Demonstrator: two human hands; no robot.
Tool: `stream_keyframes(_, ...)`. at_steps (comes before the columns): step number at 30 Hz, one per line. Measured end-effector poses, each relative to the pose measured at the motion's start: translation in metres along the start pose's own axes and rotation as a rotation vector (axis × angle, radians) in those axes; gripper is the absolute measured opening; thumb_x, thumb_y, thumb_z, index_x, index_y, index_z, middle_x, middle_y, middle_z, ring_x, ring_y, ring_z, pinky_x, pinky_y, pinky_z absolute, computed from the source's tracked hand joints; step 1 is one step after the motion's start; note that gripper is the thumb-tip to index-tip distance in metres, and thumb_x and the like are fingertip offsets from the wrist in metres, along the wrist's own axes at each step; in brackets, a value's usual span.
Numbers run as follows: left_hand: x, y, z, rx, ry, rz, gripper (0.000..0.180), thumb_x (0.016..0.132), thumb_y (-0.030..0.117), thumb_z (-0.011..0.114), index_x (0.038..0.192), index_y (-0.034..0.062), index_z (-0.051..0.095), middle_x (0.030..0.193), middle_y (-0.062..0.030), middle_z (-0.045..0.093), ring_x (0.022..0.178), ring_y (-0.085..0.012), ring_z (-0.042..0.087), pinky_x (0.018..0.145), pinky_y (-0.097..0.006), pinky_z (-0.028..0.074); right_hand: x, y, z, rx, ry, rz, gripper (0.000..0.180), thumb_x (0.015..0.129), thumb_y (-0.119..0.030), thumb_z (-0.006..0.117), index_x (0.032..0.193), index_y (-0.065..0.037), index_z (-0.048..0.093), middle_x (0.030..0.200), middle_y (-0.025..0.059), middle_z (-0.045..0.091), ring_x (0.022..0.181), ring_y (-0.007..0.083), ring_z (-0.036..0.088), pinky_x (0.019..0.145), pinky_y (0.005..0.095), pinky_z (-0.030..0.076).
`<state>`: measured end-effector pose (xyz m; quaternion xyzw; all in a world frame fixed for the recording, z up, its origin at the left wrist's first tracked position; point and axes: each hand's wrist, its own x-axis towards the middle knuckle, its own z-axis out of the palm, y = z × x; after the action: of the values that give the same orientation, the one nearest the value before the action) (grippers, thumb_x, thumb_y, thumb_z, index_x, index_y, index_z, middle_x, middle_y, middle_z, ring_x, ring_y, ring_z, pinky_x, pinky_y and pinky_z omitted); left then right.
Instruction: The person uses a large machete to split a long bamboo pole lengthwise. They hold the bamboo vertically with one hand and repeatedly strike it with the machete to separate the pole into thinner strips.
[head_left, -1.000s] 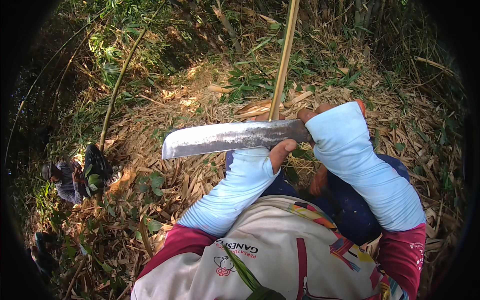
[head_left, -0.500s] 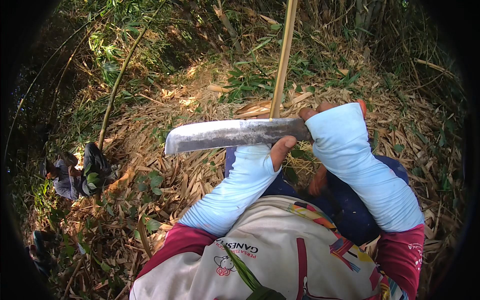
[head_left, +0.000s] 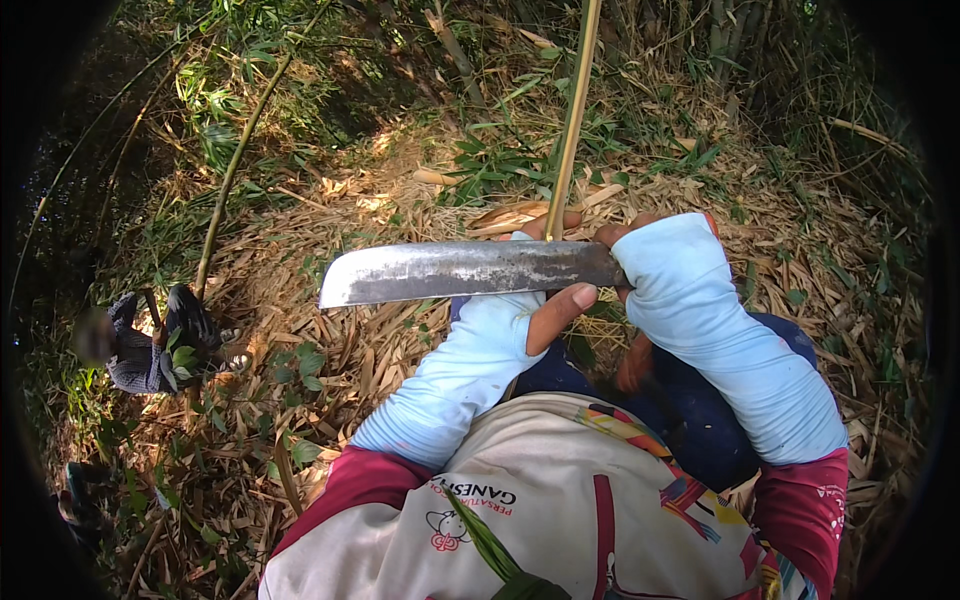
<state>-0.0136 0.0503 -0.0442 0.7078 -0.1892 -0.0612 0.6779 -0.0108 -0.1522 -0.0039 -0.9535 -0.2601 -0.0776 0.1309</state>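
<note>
A wide machete [head_left: 450,270] with a worn grey blade lies level across my view, its blunt tip to the left. My right hand [head_left: 630,232], in a light blue sleeve, is closed round its handle; an orange bit of the handle shows past the wrist. A long, thin bamboo strip [head_left: 570,130] runs up and away from the blade's far edge. Partly behind the blade, my left hand [head_left: 560,318] is closed on the strip's near end, with its thumb below the blade and fingertips beyond it. The blade hides most of that grip.
Dry bamboo leaves [head_left: 380,360] cover the ground. At the left another person [head_left: 145,355] sits low near a slanting green stem [head_left: 235,170]. Leafy plants [head_left: 300,365] grow between us. Dense bamboo stems [head_left: 730,50] stand at the back. My bent knees [head_left: 700,440] are below my hands.
The machete has shifted slightly left and tilted its flat more toward view. My left fingertips now show beyond the blade, and the strip leans a little further right. The person at left has moved.
</note>
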Motion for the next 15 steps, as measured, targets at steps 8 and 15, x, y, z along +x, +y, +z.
stream_keyframes(8,-0.003,-0.004,0.002,0.263,0.072,0.085,0.046,0.086,0.026,0.076,0.120,0.0026,0.056,0.093,-0.0107,0.065,0.093,-0.0225,0.062,0.084,-0.038,0.048,-0.001,0.000,0.001,-0.056,0.082,-0.021,0.020,0.073,-0.017,0.067,0.091,-0.010,0.064,0.071,0.0087,0.062,0.065,0.0284,0.067,0.055,0.0448,0.046)
stream_keyframes(15,-0.005,0.004,0.002,0.512,0.083,0.134,0.037,0.083,0.028,0.079,0.108,0.0074,0.062,0.090,-0.0110,0.065,0.085,-0.0300,0.064,0.079,-0.043,0.047,-0.002,0.002,0.004,-0.075,0.092,-0.045,0.021,0.074,-0.016,0.067,0.095,-0.010,0.065,0.070,0.0089,0.061,0.066,0.0280,0.066,0.055,0.0449,0.045)
